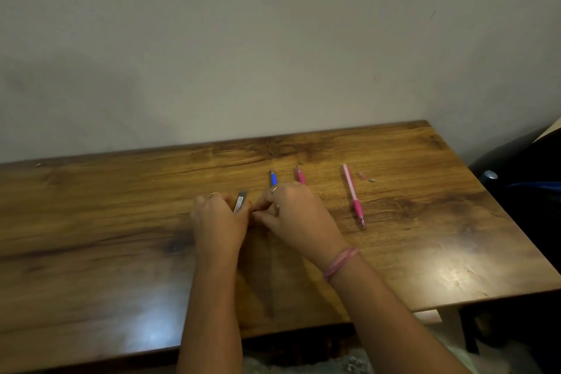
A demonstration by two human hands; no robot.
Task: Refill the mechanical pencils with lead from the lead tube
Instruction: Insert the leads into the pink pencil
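The left hand (217, 222) grips the lead tube (240, 203) in curled fingers, its grey upper end poking out just above the knuckles and tilted a little to the right. The right hand (296, 215) is drawn together at the fingertips, pinching something small and reddish at the tube's near end; it may be the cap or a stopper, but it is too small to tell. Both hands rest low on the worktop (91, 237), touching each other at the pinch.

The step in hand looks like opening the tube or drawing lead from it. To do it well, keep the tube steady in the left hand and let the right do the fine work with a light, straight pull along the tube's axis; a sideways bend would likely snap thin lead. Holding the tube close to level should stop the sticks from spilling out once it is open. Working low over the wood means anything dropped stays near.

Three pencils wait on the far side: a blue pencil (273, 177) and a short pink pencil (300, 175), both partly hidden behind the right hand, and a long pink pencil (353, 194) lying clear to the right, with its tip pointing near. Two tiny bits (366, 177), perhaps a cap and an eraser, lie just right of its far end, so that one may already be open for filling.
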